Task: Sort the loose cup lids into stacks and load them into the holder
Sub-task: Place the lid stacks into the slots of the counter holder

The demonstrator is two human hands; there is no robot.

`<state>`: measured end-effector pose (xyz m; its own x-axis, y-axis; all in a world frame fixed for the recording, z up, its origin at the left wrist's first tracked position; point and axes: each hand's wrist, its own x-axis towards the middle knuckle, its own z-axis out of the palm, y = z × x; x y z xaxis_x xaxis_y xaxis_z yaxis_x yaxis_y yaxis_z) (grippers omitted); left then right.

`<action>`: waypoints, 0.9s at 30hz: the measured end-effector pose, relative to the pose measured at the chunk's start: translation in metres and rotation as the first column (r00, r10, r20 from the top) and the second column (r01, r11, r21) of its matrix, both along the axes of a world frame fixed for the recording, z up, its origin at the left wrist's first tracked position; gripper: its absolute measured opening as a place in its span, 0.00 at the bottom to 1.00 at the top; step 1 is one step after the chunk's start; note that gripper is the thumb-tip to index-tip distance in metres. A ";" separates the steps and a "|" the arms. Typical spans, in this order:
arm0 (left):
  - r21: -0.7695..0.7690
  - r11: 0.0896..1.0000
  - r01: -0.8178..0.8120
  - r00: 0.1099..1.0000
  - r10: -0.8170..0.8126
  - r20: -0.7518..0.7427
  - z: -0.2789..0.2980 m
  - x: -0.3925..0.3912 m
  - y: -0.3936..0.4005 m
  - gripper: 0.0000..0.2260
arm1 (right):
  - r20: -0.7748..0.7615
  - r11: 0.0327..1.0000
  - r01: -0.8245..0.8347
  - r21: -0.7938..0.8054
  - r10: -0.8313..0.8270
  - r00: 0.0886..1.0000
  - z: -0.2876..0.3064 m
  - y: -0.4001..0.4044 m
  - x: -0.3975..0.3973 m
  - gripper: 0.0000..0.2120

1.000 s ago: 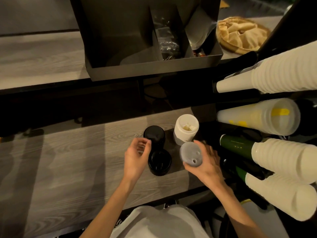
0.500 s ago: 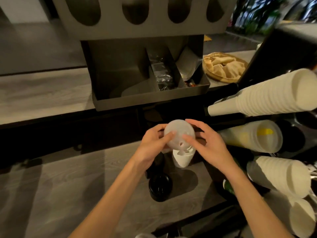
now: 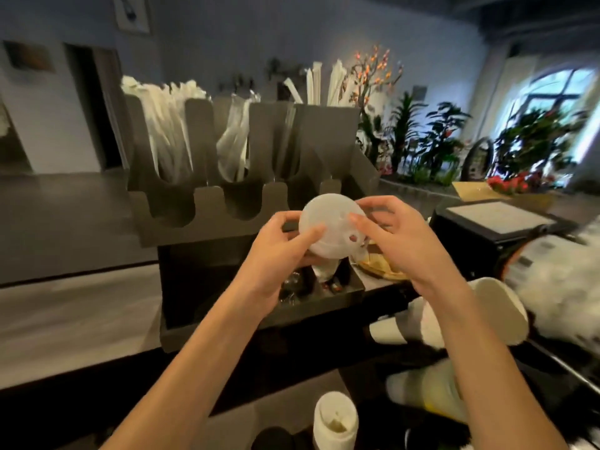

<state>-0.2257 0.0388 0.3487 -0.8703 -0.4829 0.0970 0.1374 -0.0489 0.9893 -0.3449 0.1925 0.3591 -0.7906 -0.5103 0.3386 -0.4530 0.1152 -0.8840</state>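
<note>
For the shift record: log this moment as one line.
left hand: holds translucent lid stack | right hand: holds it too | holder: behind, not yet loaded

I see both hands raised in front of the dark holder (image 3: 246, 177), the left hand (image 3: 276, 254) and right hand (image 3: 399, 241) pinching a stack of clear lids (image 3: 331, 228) between them, so the stack fills the gap between my hands. Behind it, the holder's upper slots are crowded with wrapped straws (image 3: 168, 125), while the rounded cut-outs in its front wall look open. To the right, sideways stacks of paper cups (image 3: 500, 310) jut inward and narrow that side. Below, a stack of white lids (image 3: 336, 423) stands on the counter (image 3: 65, 319); the counter's left stretch shows bare wood.
</note>
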 end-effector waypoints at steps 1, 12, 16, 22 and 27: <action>-0.004 1.000 -0.001 0.999 0.001 -0.042 0.012 -0.003 -0.001 0.14 | -0.036 1.000 0.017 -0.010 -0.018 0.999 0.015 -0.002 -0.003 0.13; -0.370 0.923 -0.106 0.994 0.102 -0.029 0.081 -0.059 -0.016 0.15 | -0.216 0.983 0.079 0.169 -0.041 0.975 0.120 -0.036 -0.076 0.10; -0.542 0.826 -0.156 0.982 0.187 0.003 0.084 -0.067 -0.030 0.16 | -0.430 0.930 0.225 0.289 -0.084 0.899 0.125 -0.056 -0.119 0.12; -0.823 0.527 -0.212 0.962 0.259 -0.081 0.089 -0.084 -0.040 0.10 | -0.576 0.846 0.235 0.478 0.099 0.812 0.120 -0.088 -0.148 0.09; -0.928 0.360 -0.102 0.975 0.222 -0.021 0.091 -0.091 -0.041 0.10 | -0.567 0.707 0.228 0.670 0.287 0.772 0.114 -0.101 -0.154 0.10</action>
<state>-0.3167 -0.0019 0.4395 -0.8185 -0.2790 0.5022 -0.0575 0.9096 0.4116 -0.4988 0.0912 0.4727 -0.5263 -0.8066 0.2690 -0.8476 0.5228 -0.0906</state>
